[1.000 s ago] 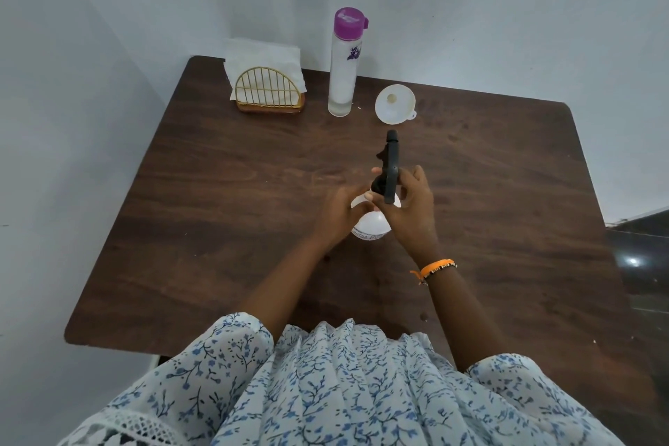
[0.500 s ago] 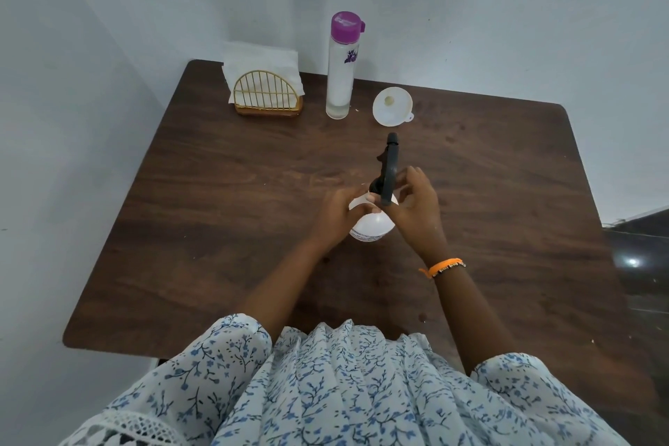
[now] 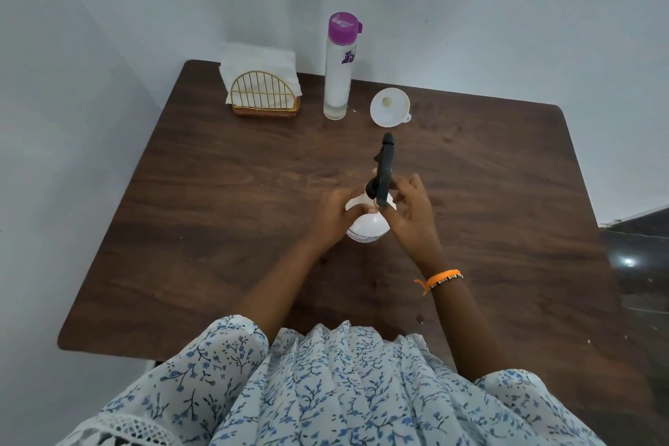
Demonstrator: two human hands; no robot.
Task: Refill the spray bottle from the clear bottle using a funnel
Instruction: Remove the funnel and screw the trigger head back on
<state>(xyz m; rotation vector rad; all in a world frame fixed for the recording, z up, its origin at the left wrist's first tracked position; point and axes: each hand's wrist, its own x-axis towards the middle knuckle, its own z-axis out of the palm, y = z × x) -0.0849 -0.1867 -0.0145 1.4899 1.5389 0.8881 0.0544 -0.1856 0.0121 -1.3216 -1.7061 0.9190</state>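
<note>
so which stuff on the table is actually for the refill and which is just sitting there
For the refill:
- spray bottle, held by the left hand and right hand
- clear bottle with purple cap
- white funnel

Just lying about:
- napkin holder with white napkins

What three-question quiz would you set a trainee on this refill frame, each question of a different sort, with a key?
1. True or false: the funnel already sits in the neck of the spray bottle.
2. Which hand grips the bottle's white body? A. left hand B. right hand C. neither
3. Fill in: the clear bottle stands upright with its ______ cap on.

Key
1. False: it lies on the table, apart, right of the clear bottle.
2. A: the right hand's fingers are at the black trigger head.
3. Purple.
</note>
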